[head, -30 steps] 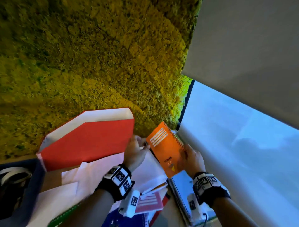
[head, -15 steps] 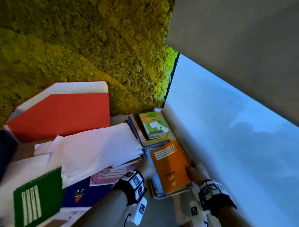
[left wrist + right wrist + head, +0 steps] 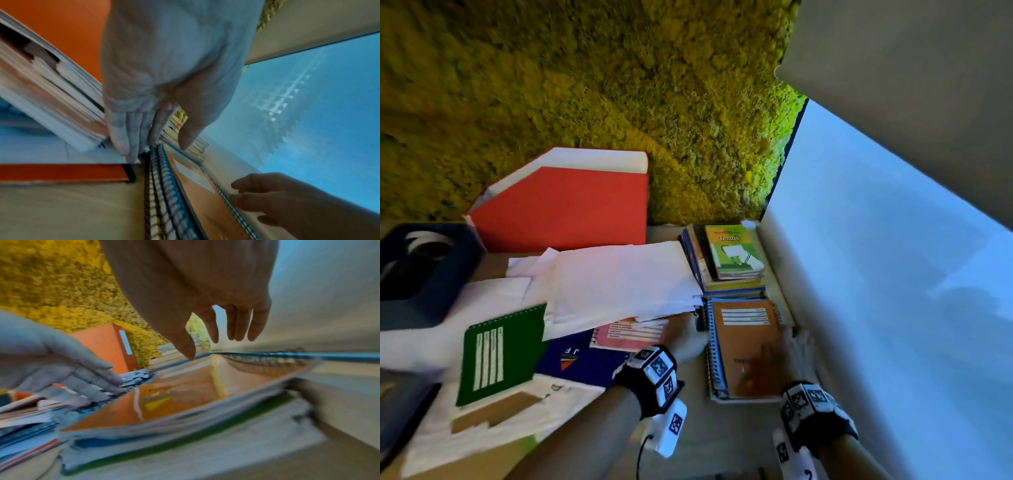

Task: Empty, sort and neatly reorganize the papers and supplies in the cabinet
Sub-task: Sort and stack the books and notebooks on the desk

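Note:
An orange spiral notebook (image 3: 748,346) lies flat on top of a stack of spiral notebooks (image 3: 714,370) by the right wall. My left hand (image 3: 690,335) lies with straight fingers (image 3: 127,142) against the stack's left spiral edge, beside the loose white papers (image 3: 619,281). My right hand (image 3: 796,342) hovers just over the orange notebook's (image 3: 185,395) right edge. Its fingers (image 3: 238,324) are spread and relaxed and hold nothing. A pink notebook (image 3: 630,334) sticks out from under the papers next to my left hand.
Behind the stack is a pile of books topped by a green Tennis booklet (image 3: 732,253). A red file holder (image 3: 565,205) stands against the moss wall (image 3: 585,85). A green notebook (image 3: 500,356), a blue notebook (image 3: 582,359) and a dark container (image 3: 417,274) lie to the left.
The orange notebook, held up in both hands a second ago, now lies on the spiral stack. My right hand has let go and lifted off it.

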